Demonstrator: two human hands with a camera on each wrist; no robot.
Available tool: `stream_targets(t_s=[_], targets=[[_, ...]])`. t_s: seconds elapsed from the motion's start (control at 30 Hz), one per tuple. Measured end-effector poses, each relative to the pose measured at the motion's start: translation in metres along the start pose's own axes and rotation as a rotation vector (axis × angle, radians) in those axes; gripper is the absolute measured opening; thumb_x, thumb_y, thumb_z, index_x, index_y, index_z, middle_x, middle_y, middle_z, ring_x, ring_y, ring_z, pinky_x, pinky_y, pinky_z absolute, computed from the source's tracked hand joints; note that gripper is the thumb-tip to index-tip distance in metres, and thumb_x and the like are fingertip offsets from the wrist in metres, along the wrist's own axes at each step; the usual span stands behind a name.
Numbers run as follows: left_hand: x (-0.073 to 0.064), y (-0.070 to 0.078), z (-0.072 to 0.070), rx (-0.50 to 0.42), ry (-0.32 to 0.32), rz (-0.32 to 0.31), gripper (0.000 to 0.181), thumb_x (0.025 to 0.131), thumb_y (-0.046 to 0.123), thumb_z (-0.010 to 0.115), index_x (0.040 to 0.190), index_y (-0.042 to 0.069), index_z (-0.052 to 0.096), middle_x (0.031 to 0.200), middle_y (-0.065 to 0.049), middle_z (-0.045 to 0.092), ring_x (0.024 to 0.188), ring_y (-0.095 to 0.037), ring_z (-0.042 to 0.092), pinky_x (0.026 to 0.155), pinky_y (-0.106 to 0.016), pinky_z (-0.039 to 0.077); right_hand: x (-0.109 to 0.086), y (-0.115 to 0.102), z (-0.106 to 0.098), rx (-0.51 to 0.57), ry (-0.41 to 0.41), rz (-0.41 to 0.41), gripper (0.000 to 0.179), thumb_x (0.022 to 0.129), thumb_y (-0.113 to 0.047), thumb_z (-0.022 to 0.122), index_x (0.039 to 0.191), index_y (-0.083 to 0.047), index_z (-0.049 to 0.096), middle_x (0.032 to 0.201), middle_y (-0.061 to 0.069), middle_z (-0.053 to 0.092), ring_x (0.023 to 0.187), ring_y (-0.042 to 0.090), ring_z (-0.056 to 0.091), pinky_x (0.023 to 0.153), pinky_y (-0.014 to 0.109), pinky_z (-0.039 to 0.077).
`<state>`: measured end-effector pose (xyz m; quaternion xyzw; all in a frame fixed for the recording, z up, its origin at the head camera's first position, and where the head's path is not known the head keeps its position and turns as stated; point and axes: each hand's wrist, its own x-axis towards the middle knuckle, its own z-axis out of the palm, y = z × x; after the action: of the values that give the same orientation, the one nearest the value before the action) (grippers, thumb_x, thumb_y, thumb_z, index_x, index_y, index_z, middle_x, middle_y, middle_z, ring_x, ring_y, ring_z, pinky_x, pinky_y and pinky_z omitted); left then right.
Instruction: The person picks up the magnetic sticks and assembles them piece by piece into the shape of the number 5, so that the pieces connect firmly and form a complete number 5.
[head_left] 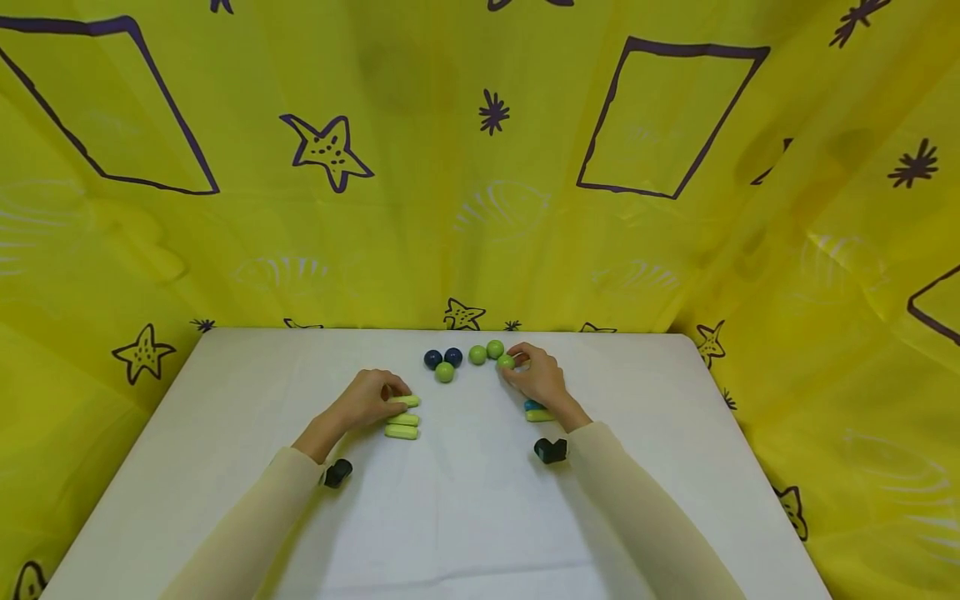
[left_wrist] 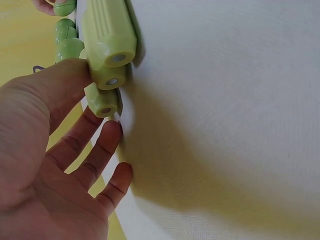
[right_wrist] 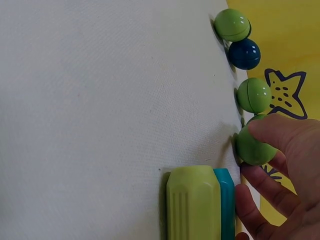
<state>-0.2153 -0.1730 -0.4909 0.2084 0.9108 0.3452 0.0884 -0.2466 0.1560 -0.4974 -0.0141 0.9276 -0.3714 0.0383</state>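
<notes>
My left hand (head_left: 366, 398) pinches the farthest of three yellow-green magnetic rods (head_left: 407, 401) between thumb and fingers. Closer to me, the other two rods (head_left: 401, 432) lie side by side on the table. In the left wrist view, round metal discs show in the rod ends (left_wrist: 106, 110). On the right side, my right hand (head_left: 542, 379) grips a green ball (right_wrist: 255, 146) with thumb and fingertips. Another green ball (head_left: 495, 349) is right beside it, and one more green ball (head_left: 477, 355) sits just left. Under the right wrist lie a blue rod (right_wrist: 227, 202) and a yellow-green rod (right_wrist: 194, 202).
Near the table's far edge, two dark blue balls (head_left: 453, 357) cluster with a green ball (head_left: 444, 372). The white table (head_left: 465, 517) ends at a yellow patterned curtain (head_left: 420, 233), which also runs along both sides. A dark wrist camera (head_left: 551, 451) sits by the right sleeve.
</notes>
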Motion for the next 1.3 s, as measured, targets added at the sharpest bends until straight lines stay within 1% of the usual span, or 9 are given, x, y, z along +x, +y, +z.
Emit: stream_targets(t_s=[0.17,0.33,0.47,0.57,0.73,0.9,0.97,1.13,1.3], targets=[[0.0,-0.002,0.0,0.001,0.006,0.004,0.017,0.087,0.009,0.081,0.102,0.003,0.078,0.09,-0.002,0.072,0.077,-0.017,0.053,0.07,-0.031,0.044,0.001,0.001,0.0,0.008,-0.012,-0.007,0.036,0.093,-0.027,0.075,0.125,-0.013,0.067,0.116,0.009,0.071,0.109,0.033,0.062,0.095,0.054,0.044],[0.0,-0.002,0.001,-0.011,0.012,-0.013,0.016,0.086,0.008,0.081,0.102,0.004,0.078,0.089,0.0,0.071,0.077,-0.017,0.052,0.07,-0.031,0.044,0.004,0.004,-0.003,0.029,-0.051,-0.02,0.035,0.092,-0.023,0.075,0.124,-0.012,0.067,0.117,0.01,0.07,0.107,0.032,0.061,0.095,0.051,0.045],[0.0,-0.003,0.001,-0.016,0.014,-0.015,0.017,0.086,0.008,0.082,0.102,0.004,0.078,0.089,0.001,0.07,0.077,-0.016,0.052,0.069,-0.031,0.044,0.003,0.003,-0.007,0.054,-0.091,-0.047,0.033,0.092,-0.017,0.075,0.123,-0.009,0.067,0.116,0.012,0.069,0.096,0.029,0.061,0.088,0.045,0.049],[-0.002,-0.001,0.0,-0.019,0.018,-0.024,0.017,0.086,0.009,0.082,0.102,0.005,0.078,0.089,0.0,0.07,0.078,-0.018,0.053,0.07,-0.032,0.044,0.002,0.003,-0.009,0.058,-0.116,-0.069,0.032,0.092,-0.016,0.076,0.122,-0.01,0.068,0.115,0.011,0.069,0.089,0.025,0.062,0.083,0.041,0.051],[-0.005,0.0,-0.001,-0.013,0.031,-0.047,0.017,0.085,0.01,0.082,0.102,0.005,0.079,0.087,0.0,0.068,0.078,-0.019,0.053,0.071,-0.033,0.044,-0.001,0.003,-0.008,0.055,-0.133,-0.102,0.031,0.091,-0.015,0.076,0.121,-0.011,0.068,0.113,0.01,0.07,0.087,0.024,0.062,0.081,0.039,0.052],[-0.007,0.0,-0.001,-0.015,0.047,-0.052,0.017,0.085,0.011,0.083,0.101,0.006,0.079,0.086,0.001,0.067,0.079,-0.019,0.053,0.071,-0.033,0.044,-0.003,0.002,-0.008,0.056,-0.135,-0.14,0.031,0.091,-0.012,0.077,0.12,-0.01,0.07,0.11,0.01,0.071,0.084,0.023,0.061,0.078,0.038,0.052],[-0.008,0.001,-0.001,-0.018,0.057,-0.052,0.017,0.084,0.011,0.083,0.1,0.006,0.079,0.085,0.001,0.067,0.079,-0.02,0.054,0.072,-0.033,0.045,-0.005,0.002,-0.007,0.06,-0.143,-0.163,0.031,0.09,-0.011,0.078,0.12,-0.01,0.07,0.109,0.01,0.071,0.085,0.022,0.061,0.078,0.037,0.052],[-0.011,0.004,-0.001,-0.017,0.079,-0.05,0.017,0.084,0.01,0.083,0.1,0.007,0.08,0.085,0.002,0.068,0.079,-0.019,0.055,0.072,-0.034,0.045,-0.01,-0.004,-0.006,0.08,-0.166,-0.224,0.032,0.09,-0.01,0.078,0.121,-0.008,0.07,0.111,0.011,0.07,0.088,0.022,0.062,0.079,0.035,0.052],[-0.013,0.005,0.0,-0.032,0.085,-0.049,0.017,0.085,0.012,0.083,0.101,0.007,0.08,0.085,0.002,0.068,0.08,-0.019,0.055,0.073,-0.033,0.046,-0.021,-0.015,-0.004,0.119,-0.197,-0.234,0.033,0.09,-0.011,0.078,0.122,-0.011,0.07,0.115,0.01,0.07,0.083,0.019,0.061,0.072,0.031,0.051]])
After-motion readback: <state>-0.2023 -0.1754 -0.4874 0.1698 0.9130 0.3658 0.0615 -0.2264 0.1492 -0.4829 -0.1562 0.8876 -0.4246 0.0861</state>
